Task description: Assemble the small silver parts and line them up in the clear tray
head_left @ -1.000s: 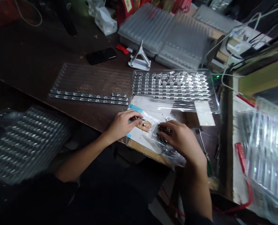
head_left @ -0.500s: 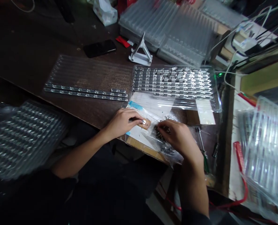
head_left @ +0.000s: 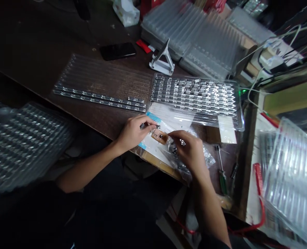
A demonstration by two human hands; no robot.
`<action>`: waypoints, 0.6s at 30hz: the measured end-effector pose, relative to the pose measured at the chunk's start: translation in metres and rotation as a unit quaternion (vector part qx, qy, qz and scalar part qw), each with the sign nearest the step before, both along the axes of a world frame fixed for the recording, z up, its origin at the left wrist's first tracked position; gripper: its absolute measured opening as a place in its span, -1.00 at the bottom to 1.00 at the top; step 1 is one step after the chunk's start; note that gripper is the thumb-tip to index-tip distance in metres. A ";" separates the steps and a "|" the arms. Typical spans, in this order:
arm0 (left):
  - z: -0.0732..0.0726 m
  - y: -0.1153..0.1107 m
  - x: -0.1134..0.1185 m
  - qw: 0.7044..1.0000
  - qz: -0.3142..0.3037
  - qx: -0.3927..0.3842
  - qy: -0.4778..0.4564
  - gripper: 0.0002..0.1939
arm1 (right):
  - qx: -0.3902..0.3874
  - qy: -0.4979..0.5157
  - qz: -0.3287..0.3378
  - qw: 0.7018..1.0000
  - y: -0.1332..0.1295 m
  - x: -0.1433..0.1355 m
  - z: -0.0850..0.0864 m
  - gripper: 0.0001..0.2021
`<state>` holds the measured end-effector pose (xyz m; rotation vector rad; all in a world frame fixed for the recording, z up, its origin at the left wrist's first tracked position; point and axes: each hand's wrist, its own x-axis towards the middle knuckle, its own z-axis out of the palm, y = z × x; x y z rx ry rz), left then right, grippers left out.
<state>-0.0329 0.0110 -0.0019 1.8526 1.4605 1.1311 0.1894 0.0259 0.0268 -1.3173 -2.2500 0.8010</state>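
Note:
My left hand (head_left: 135, 133) pinches a small metal-and-black connector (head_left: 157, 127) between thumb and fingertips. It is just above the far end of a small wooden block (head_left: 160, 136) on white paper. My right hand (head_left: 188, 143) has its thumb and forefinger closed over the block's right end; whatever is between the fingertips is hidden. Beneath and around this hand spreads a clear plastic bag (head_left: 207, 155) with many small shiny metal pieces. Behind both hands, a clear tray (head_left: 194, 121) holds rows of similar connectors, and a second clear tray (head_left: 104, 76) has filled rows along its near side.
A green-handled screwdriver (head_left: 222, 180) and a black cylindrical piece (head_left: 234, 170) lie at the right. Farther back are a phone (head_left: 117, 51), a white stand (head_left: 162, 64) and stacked clear trays (head_left: 174, 27). More filled trays (head_left: 26, 148) stand at lower left, others (head_left: 293, 186) at right.
My right hand has come out of the bag of metal pieces and moved left to the wooden block. My left hand has lifted the connector slightly off the block. The view has shifted a little.

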 end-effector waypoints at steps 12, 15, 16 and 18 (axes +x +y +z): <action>-0.004 -0.007 -0.004 0.987 -0.026 0.005 0.157 -0.95 | 0.062 -0.071 0.141 0.986 -0.010 -0.023 -0.010 -0.59; 0.000 -0.006 -0.001 0.990 -0.010 0.013 0.139 -0.95 | 0.056 -0.027 0.113 0.992 -0.006 -0.014 -0.006 -0.67; 0.002 -0.005 0.002 0.992 -0.009 0.017 0.128 -0.94 | 0.056 -0.026 0.091 0.994 -0.004 -0.009 -0.004 -0.71; 0.005 -0.005 0.009 0.994 -0.017 0.025 0.106 -0.94 | 0.060 -0.059 0.036 0.996 0.000 0.003 0.000 -0.77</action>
